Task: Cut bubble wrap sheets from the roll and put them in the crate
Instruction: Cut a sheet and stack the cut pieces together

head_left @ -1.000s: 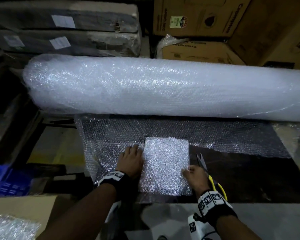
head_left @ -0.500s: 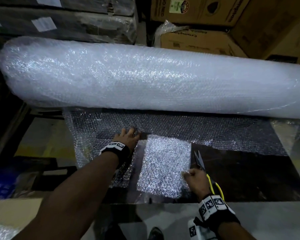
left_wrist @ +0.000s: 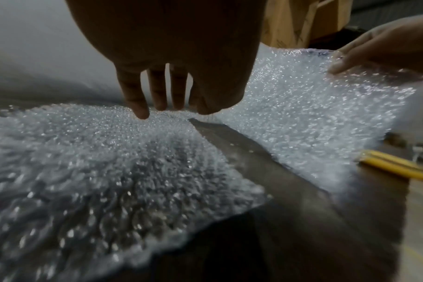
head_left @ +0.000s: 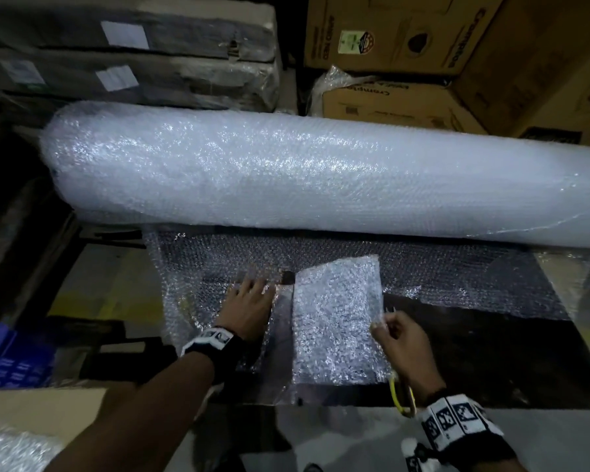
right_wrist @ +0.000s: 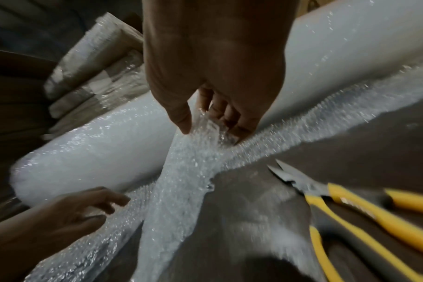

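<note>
Right hand [head_left: 401,338]: we pinch the right edge of the cut sheet [head_left: 336,321] between thumb and curled fingers; that edge is lifted off the table [head_left: 491,362].
Scissors [right_wrist: 345,208]: yellow-handled, blades apart, lying on the table just right of our right hand; we are not holding them.
Left hand [head_left: 249,306]: fingers straight and spread, tips on the unrolled wrap [head_left: 198,294], gripping nothing.
Cut sheet: between our two hands, its left part still on the table, a bare strip of table dividing it from the wrap under our left hand.
Unrolled wrap: runs back to the roll [head_left: 321,178].
Roll: lies across the table's far side.
Crate [head_left: 0,356]: blue, low on our left, well apart.
Boxes [head_left: 406,39]: stacked behind the roll.
</note>
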Motion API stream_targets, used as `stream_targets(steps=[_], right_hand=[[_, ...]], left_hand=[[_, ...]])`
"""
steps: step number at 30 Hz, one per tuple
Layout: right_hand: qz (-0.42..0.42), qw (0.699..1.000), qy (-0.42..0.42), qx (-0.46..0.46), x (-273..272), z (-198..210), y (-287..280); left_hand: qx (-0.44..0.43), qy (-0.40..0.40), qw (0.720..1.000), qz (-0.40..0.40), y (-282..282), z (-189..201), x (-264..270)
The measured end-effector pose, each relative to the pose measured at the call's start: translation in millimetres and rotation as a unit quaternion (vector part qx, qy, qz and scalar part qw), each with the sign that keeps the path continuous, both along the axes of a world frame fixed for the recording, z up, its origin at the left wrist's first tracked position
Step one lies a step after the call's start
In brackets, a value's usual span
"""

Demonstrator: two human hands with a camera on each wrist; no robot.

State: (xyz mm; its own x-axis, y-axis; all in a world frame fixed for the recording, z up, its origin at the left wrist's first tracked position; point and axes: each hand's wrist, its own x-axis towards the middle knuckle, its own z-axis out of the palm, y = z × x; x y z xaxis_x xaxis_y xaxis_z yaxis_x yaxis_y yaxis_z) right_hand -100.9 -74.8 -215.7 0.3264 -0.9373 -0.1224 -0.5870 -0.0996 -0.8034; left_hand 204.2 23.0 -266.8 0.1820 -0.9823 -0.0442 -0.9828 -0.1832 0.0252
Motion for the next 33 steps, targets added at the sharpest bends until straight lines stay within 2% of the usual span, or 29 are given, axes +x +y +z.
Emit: stream_targets(steps=[4, 6, 7, 8, 9, 10, 11, 12, 13, 14, 15, 16, 17, 19, 20, 21, 22, 23, 24, 25, 26, 27, 28, 29, 30, 33], right_hand=[[0.108, 0.985, -0.007, -0.131, 6, 46, -6], [0.181, 0.960, -0.008, -0.214, 10, 77, -6], [0.214, 0.939, 0.003, -0.268, 14, 94, -5], [0.240, 0.916, 0.017, -0.320, 16, 108, -5], [0.261, 0.894, 0.028, -0.363, 18, 122, -5], [0.274, 0.876, 0.033, -0.396, 20, 135, -4], [0.283, 0.862, 0.032, -0.420, 22, 144, -4], [0.294, 0.849, 0.029, -0.439, 24, 150, -5], [0.304, 0.837, 0.029, -0.453, 25, 153, -6], [0.310, 0.829, 0.033, -0.465, 27, 154, -7], [0.313, 0.823, 0.039, -0.473, 31, 153, -6], [0.310, 0.822, 0.044, -0.476, 34, 151, -4], [0.305, 0.822, 0.045, -0.480, 39, 148, 0], [0.291, 0.831, 0.039, -0.472, 49, 137, 9], [0.277, 0.841, 0.037, -0.463, 55, 128, 13], [0.252, 0.856, 0.042, -0.450, 61, 120, 18], [0.216, 0.876, 0.041, -0.430, 70, 114, 25], [0.181, 0.903, 0.025, -0.389, 79, 108, 31], [0.147, 0.939, -0.011, -0.310, 88, 101, 39], [0.110, 0.971, -0.058, -0.205, 99, 93, 48], [0.085, 0.987, -0.109, -0.078, 111, 83, 57], [0.078, 0.983, -0.152, 0.067, 122, 70, 66], [0.051, 0.964, -0.180, 0.189, 133, 54, 71], [0.032, 0.944, -0.195, 0.264, 141, 36, 76], [0.024, 0.932, -0.197, 0.304, 149, 17, 80], [0.038, 0.932, -0.199, 0.300, 163, -13, 93]], left_hand=[[-0.095, 0.089, 0.991, -0.031, 31, -3, -7], [-0.109, 0.199, 0.974, 0.006, 44, 3, -10], [-0.098, 0.287, 0.952, 0.053, 49, 12, -12], [-0.069, 0.406, 0.904, 0.114, 53, 21, -14], [-0.041, 0.544, 0.819, 0.179, 56, 28, -17], [-0.004, 0.669, 0.705, 0.234, 59, 36, -19], [0.019, 0.762, 0.592, 0.261, 61, 46, -20], [0.030, 0.820, 0.505, 0.269, 64, 56, -19], [0.031, 0.856, 0.442, 0.265, 64, 61, -15], [0.029, 0.879, 0.403, 0.251, 65, 68, -12], [0.026, 0.895, 0.381, 0.231, 64, 72, -7], [0.019, 0.899, 0.380, 0.216, 64, 77, -1], [0.009, 0.896, 0.392, 0.208, 68, 87, 2], [-0.025, 0.866, 0.456, 0.206, 75, 103, 10], [-0.054, 0.837, 0.499, 0.218, 79, 107, 16], [-0.081, 0.807, 0.535, 0.236, 83, 111, 19], [-0.108, 0.783, 0.557, 0.255, 87, 108, 27], [-0.133, 0.773, 0.557, 0.273, 90, 103, 35], [-0.157, 0.771, 0.546, 0.286, 92, 96, 42], [-0.175, 0.769, 0.537, 0.301, 96, 92, 48], [-0.186, 0.762, 0.534, 0.315, 99, 86, 55], [-0.187, 0.754, 0.536, 0.330, 103, 83, 58], [-0.188, 0.741, 0.547, 0.342, 105, 77, 61], [-0.186, 0.724, 0.561, 0.356, 108, 72, 63], [-0.182, 0.704, 0.580, 0.367, 110, 65, 65], [-0.160, 0.643, 0.635, 0.396, 117, 37, 73]])
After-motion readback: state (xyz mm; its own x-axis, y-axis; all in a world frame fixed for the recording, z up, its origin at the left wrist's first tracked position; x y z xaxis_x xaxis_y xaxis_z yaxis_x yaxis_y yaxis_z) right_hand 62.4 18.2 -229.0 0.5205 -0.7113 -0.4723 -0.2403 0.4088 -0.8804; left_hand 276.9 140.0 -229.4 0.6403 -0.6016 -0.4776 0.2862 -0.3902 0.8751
